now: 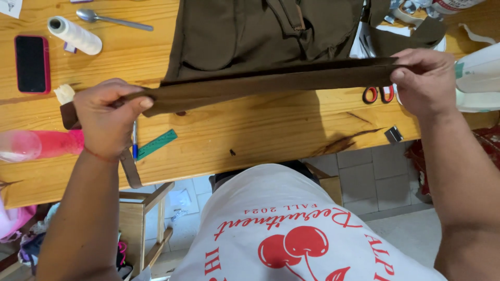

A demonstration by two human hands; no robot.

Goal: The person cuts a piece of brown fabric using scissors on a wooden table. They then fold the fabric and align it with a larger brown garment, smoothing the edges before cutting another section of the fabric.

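Observation:
A long brown fabric strap is stretched flat between my two hands above the wooden table. My left hand pinches its left end, thumb on top. My right hand pinches the right end. Behind the strap lies a larger dark brown fabric piece with pockets. A narrower brown strip hangs down from under my left hand over the table's front edge.
On the left lie a phone in a red case, a white thread spool, a spoon, a pink bottle, a green ruler and a pen. Red-handled scissors lie under the strap at right. A wooden stool stands below.

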